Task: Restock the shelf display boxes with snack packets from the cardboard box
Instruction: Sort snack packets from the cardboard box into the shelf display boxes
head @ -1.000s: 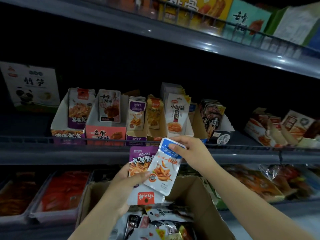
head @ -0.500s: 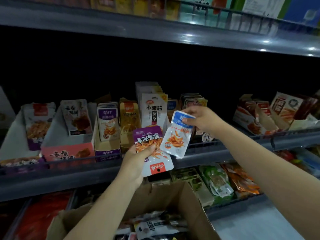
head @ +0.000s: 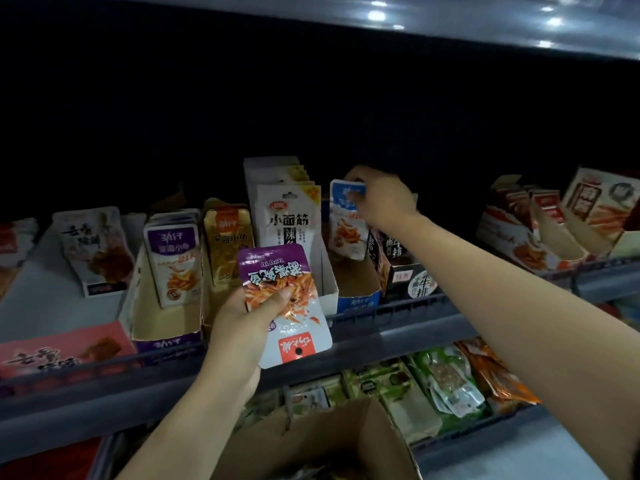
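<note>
My right hand (head: pixel 381 199) pinches the top of a blue-and-white snack packet (head: pixel 346 230) and holds it upright inside the blue-fronted display box (head: pixel 358 299) on the middle shelf. My left hand (head: pixel 249 323) grips an upside-down purple-topped packet (head: pixel 277 271), with a second white packet with a red label (head: pixel 298 344) behind it, in front of the shelf rail. The open cardboard box (head: pixel 322 441) stands below between my arms; its contents are mostly out of view.
Display boxes line the shelf: a purple one (head: pixel 166 337), a pink one (head: pixel 65 351), a white box of tall packets (head: pixel 287 216), a dark box (head: pixel 408 271), and red-and-white boxes (head: pixel 540 230) at right. A wire rail (head: pixel 398 306) edges the shelf. Packets fill the lower shelf (head: pixel 450 382).
My right hand moved up and back from in front of the rail, carrying the blue packet into the blue-fronted box. My left hand stayed near the rail with its packets. The view tilted upward.
</note>
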